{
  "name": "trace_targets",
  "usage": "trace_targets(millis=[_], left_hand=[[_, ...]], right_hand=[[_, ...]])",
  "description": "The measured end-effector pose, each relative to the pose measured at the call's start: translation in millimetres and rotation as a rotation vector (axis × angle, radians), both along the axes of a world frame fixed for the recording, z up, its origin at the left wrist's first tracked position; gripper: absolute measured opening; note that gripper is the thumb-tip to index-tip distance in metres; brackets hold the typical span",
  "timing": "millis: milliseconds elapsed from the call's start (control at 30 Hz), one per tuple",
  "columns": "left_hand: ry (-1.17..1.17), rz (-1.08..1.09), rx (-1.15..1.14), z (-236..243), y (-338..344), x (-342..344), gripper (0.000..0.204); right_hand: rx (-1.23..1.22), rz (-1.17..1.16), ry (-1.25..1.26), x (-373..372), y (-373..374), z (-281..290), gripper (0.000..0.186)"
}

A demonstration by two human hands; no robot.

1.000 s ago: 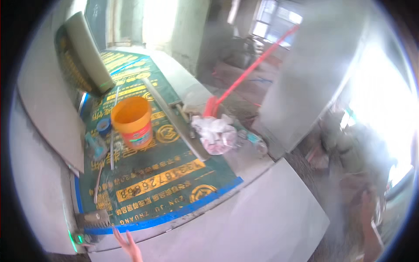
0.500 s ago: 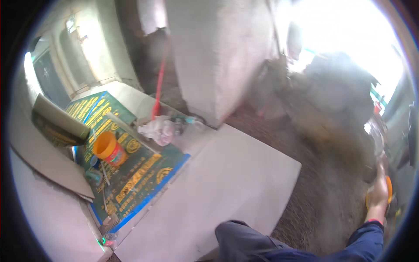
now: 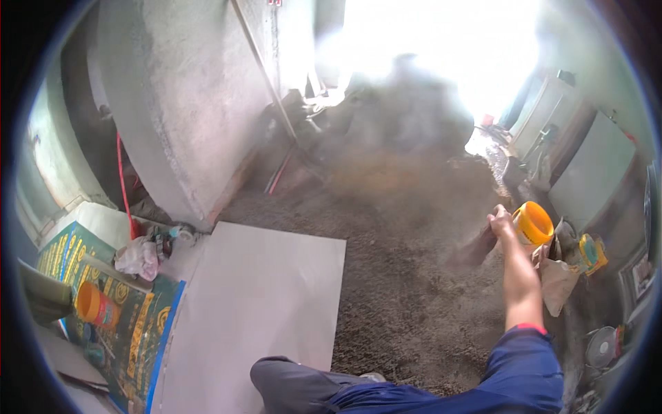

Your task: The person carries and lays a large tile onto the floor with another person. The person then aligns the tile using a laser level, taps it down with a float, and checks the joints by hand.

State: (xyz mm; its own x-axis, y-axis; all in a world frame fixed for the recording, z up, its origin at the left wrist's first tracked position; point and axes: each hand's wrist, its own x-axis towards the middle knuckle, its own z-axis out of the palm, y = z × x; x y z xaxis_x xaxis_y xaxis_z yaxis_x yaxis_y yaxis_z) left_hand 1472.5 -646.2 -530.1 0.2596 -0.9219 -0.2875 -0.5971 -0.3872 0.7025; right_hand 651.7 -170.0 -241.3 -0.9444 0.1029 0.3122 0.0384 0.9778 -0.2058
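Note:
My right hand (image 3: 502, 222) is reaching forward at the right, its fingers curled closed. Just below it and to its left is a blurred dark brown piece (image 3: 476, 247), possibly in its grip; what the fingers hold I cannot make out. An orange-yellow bucket (image 3: 534, 225) appears right beside the hand, its opening toward me. Whether the hand touches it I cannot tell. Beneath the bucket is a pale torn bag (image 3: 557, 281). My left hand does not show.
A large pale tile (image 3: 262, 290) lies at centre left on rough dark ground (image 3: 393, 290). Further left, a green printed sheet (image 3: 141, 331) carries another orange bucket (image 3: 95, 305). Dust (image 3: 400, 131) hangs ahead, by a grey wall (image 3: 186, 96). A white panel (image 3: 594, 169) leans at right.
The view has swung right, so the tile, sheet and wall now sit further left. The bucket beside my right hand shows more fully, and my right arm reaches further forward.

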Motion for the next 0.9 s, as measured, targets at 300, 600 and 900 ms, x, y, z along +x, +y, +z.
trace_targets(millis=[300,600,900], left_hand=[[-0.017,-0.028,0.054,-2,17,-12,0.059],[-0.055,0.092,0.113,-8,52,23,0.057],[-0.109,0.617,0.316,-2,213,197,0.055]], right_hand=[[-0.235,0.011,-0.083,8,37,-52,0.025],[-0.79,0.036,-0.29,10,-17,-59,0.043],[-0.22,0.317,0.074,-21,-35,-69,0.037]])
